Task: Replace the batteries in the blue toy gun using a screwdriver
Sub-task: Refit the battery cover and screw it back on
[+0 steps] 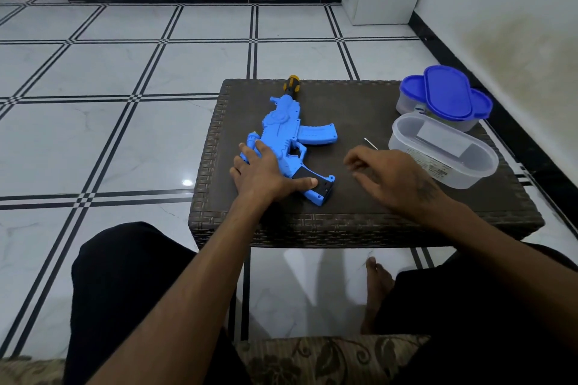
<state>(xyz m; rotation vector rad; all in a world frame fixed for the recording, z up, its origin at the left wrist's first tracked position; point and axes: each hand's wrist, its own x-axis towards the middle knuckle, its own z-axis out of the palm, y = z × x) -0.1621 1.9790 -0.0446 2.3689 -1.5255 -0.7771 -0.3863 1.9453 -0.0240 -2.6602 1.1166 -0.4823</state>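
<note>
While left hand (261,170) presses the toy gun (289,141) flat-fingered, right hand (392,176) hovers loose — container label (433,167) unreadable.

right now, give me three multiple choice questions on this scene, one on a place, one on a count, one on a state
1. Where does the blue toy gun lie?
A. on the wicker table
B. on the floor
C. in the clear tub

2. How many blue lids show?
A. one
B. two
C. four

3. What is the left hand doing?
A. hanging idle
B. resting flat on the gun
C. lifting the tub

Answers:
1 A: the gun rests on the wicker table.
2 B: an upper lid lies over a lower lid.
3 B: its fingers lie spread across the gun's rear.
</note>
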